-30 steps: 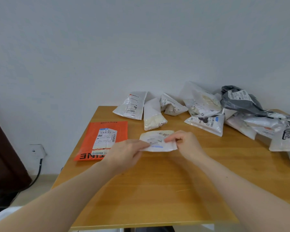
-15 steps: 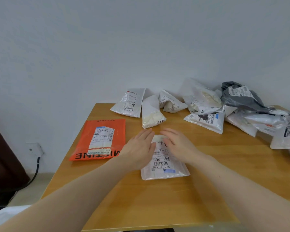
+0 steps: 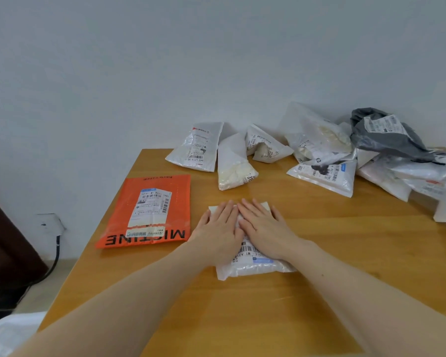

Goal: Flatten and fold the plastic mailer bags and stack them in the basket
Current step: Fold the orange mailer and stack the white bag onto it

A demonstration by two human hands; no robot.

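Observation:
A small white mailer bag (image 3: 252,266) with a printed label lies in the middle of the wooden table (image 3: 332,253). Both hands press flat on its upper half, side by side. My left hand (image 3: 218,229) covers the bag's left part, fingers extended and together. My right hand (image 3: 264,228) lies on the right part, fingers slightly spread. The bag's near end with the label sticks out below my palms. No basket is in view.
An orange mailer (image 3: 148,211) lies flat at the table's left edge. Several white mailers (image 3: 196,148) sit along the back by the wall. A heap with a grey bag (image 3: 384,135) fills the back right. A wall socket with cable (image 3: 49,222) is at lower left.
One second ago both hands held the white bag up by its edges. It now lies on the table lengthwise, and both palms have slid up over it, pressing it flat.

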